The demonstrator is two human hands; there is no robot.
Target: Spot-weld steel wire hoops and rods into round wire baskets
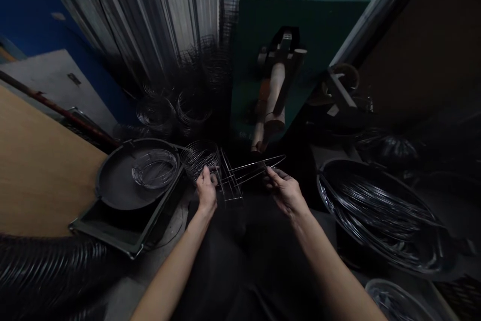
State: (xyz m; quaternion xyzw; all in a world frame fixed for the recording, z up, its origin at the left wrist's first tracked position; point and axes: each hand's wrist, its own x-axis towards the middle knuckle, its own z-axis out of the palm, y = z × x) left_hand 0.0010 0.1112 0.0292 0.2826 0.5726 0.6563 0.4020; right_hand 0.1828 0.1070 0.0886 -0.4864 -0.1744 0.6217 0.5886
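Between my two hands is a thin metal wire frame [250, 165], with a rounded loop at its right end and crossing straight wires at its left. My left hand [206, 192] is closed on the left part, thumb up against the wires. My right hand [285, 192] pinches the frame near the looped end. Just beyond the left hand lies a round wire basket [199, 153] with loose wires in it. Above and past the frame, the thick pale arms [276, 93] of a green machine [251, 35] jut toward me, apart from the frame.
On the left, a round dark pan [116, 181] holds a wire ring [154, 168] and rests on a metal stand [105, 231]. To the right, a large basin [326, 176] is full of bent wires [376, 206]. Stacked wire baskets [193, 105] stand by the corrugated wall [150, 10].
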